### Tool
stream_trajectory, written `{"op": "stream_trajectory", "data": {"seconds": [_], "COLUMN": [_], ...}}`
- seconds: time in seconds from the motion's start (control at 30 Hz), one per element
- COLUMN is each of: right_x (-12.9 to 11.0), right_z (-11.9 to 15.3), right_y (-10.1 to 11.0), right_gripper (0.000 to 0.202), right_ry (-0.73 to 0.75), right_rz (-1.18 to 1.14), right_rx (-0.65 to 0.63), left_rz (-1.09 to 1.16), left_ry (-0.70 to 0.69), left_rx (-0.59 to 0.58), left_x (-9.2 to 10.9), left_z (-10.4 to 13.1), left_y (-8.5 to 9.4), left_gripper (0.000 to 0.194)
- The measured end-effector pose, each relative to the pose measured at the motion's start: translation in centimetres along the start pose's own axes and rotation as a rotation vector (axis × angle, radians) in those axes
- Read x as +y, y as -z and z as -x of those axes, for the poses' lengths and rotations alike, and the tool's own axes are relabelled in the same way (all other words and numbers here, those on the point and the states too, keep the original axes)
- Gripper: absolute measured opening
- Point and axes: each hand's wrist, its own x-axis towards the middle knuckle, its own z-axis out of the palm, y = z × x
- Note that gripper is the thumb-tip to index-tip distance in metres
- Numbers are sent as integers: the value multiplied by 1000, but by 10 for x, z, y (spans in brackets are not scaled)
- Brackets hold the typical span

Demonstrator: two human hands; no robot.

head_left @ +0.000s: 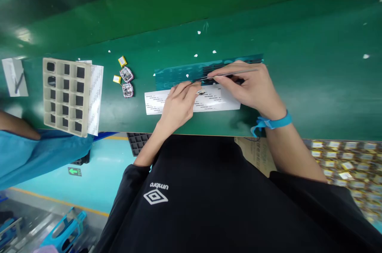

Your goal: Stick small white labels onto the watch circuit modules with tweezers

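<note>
The right hand [250, 86] is pinching a pair of tweezers [229, 74], fingers closed on the shaft, with the tips reaching leftward toward the left hand [179, 104]. The left hand is resting on a white label sheet [222, 102], its fingertips drawn together on a small dark part [201, 92] just beyond them; whether they are gripping or only steadying it is hard to tell. Doing this well is likely calling for a light squeeze on the tweezers, the heel of the right hand braced on the green bench [298, 46], and the left fingers pinning the sheet flat so nothing is sliding. The tweezers are lying nearly level, long axis running left to right, tips pointing left toward the left fingertips. The sheet's long axis is running the same way, just beneath both hands, with a teal strip [179, 73] just beyond the left fingers. Farther left of the left hand are sitting small modules [126, 74] and a compartment tray [66, 96].
</note>
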Motion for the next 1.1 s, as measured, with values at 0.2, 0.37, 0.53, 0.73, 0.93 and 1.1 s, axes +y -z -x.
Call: {"op": "stream_trajectory", "data": {"seconds": [0.2, 0.37, 0.53, 0.73, 0.93, 1.1], "right_x": [9, 2, -15, -43, -64, -68], "right_z": [2, 2, 16, 40, 47, 49], "right_y": [-14, 1, 20, 14, -8, -17], "right_gripper": [19, 19, 26, 51, 69, 53], "right_ry": [187, 264, 331, 420, 574, 580], "right_rz": [218, 314, 283, 321, 318, 397], "right_rx": [32, 199, 379, 414, 301, 240], "left_rz": [-70, -75, 557, 1100, 1323, 1289], "left_ry": [27, 58, 54, 561, 676, 684], "left_rx": [-22, -112, 231, 580, 418, 429], "left_x": [2, 8, 39, 24, 20, 35], "left_z": [-7, -15, -16, -18, -8, -9], "left_y": [-4, 10, 65, 83, 53, 45], "left_gripper": [27, 23, 15, 28, 13, 16]}}
